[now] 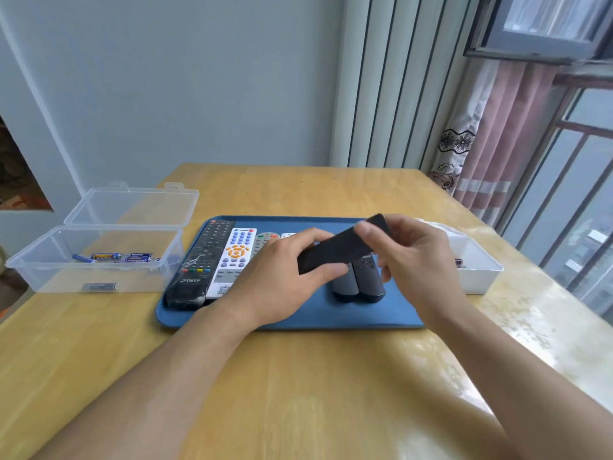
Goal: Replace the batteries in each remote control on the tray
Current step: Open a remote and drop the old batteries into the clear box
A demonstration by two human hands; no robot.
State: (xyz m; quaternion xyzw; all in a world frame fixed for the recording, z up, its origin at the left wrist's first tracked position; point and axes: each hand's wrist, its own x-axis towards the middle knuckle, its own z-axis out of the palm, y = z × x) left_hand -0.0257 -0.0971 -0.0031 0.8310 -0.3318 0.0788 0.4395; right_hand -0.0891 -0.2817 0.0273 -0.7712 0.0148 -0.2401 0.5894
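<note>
A slim black remote (338,249) is lifted above the blue tray (331,315), back side up and tilted. My left hand (282,277) grips its lower end; my right hand (408,257) pinches its upper end between thumb and fingers. On the tray lie a long black remote (202,260), a white remote with blue and orange buttons (234,260), a grey remote (265,239) partly hidden by my left hand, and two dark grey remotes (360,282) side by side under the lifted one.
An open clear plastic box (43,257) left of the tray holds several blue batteries (112,257). A white box (477,260) stands right of the tray, mostly hidden by my right hand. All rest on a wooden table (298,376); a window and curtain are at right.
</note>
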